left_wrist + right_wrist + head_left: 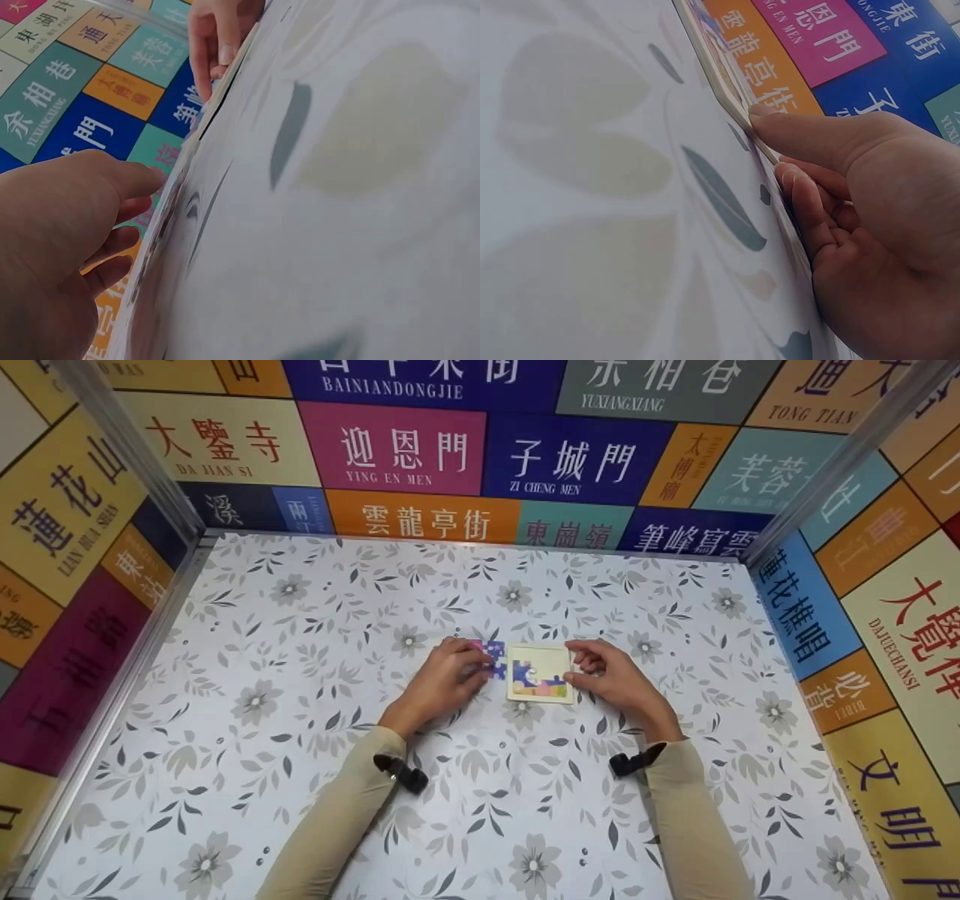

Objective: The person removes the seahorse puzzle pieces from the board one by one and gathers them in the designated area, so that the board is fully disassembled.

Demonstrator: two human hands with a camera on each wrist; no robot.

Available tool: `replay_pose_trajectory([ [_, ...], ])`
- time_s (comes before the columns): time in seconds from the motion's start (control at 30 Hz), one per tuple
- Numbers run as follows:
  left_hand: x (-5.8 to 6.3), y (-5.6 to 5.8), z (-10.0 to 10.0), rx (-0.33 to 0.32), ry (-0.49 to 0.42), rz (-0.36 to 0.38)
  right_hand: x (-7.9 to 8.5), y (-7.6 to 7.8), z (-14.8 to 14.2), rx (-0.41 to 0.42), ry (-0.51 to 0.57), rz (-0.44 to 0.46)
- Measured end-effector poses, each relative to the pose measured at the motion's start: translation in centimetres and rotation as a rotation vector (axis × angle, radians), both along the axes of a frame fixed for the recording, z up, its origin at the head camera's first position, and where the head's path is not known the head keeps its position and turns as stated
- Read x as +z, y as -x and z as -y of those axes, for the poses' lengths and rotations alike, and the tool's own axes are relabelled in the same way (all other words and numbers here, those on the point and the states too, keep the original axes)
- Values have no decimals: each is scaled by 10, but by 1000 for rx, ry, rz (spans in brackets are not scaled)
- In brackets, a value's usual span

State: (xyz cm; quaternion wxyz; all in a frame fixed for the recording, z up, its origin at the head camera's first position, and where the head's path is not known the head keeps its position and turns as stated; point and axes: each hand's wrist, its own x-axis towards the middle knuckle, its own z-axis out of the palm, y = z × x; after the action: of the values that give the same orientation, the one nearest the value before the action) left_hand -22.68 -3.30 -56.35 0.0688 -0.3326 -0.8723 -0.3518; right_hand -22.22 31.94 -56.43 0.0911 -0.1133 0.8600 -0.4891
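A small square puzzle tray (pixel 540 647) with a pale rim lies flat on the table, its lower part filled with coloured pieces and its upper part showing bare cream backing. My right hand (pixel 611 675) holds the tray's right side; in the right wrist view the thumb (pixel 802 135) touches the rim and the other fingers curl beside it. Left of the tray lie loose purple puzzle pieces (pixel 495 651). Over them is my left hand (pixel 448 681), fingers loosely bent and partly covering them. The left wrist view shows the thumb and fingers (pixel 112 271) apart, with nothing visible between them.
The table (pixel 300 780) wears a white cloth printed with grey flowers and leaves. Panels with large Chinese lettering (pixel 405 450) enclose it at the back and both sides. Metal posts (pixel 139 450) stand at the back corners. Dark bands (pixel 401 772) circle both wrists.
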Motion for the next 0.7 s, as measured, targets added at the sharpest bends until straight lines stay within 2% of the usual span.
replay_pose_trajectory([
  [0.23,0,1,-19,-26,39,-6,-1,2,-1,9,-14,-9],
  [0.43,-1,4,-34,-32,38,-1,0,2,-2,14,-25,-13],
  [0.7,-1,6,-48,-38,44,8,1,2,-2,4,-15,22],
])
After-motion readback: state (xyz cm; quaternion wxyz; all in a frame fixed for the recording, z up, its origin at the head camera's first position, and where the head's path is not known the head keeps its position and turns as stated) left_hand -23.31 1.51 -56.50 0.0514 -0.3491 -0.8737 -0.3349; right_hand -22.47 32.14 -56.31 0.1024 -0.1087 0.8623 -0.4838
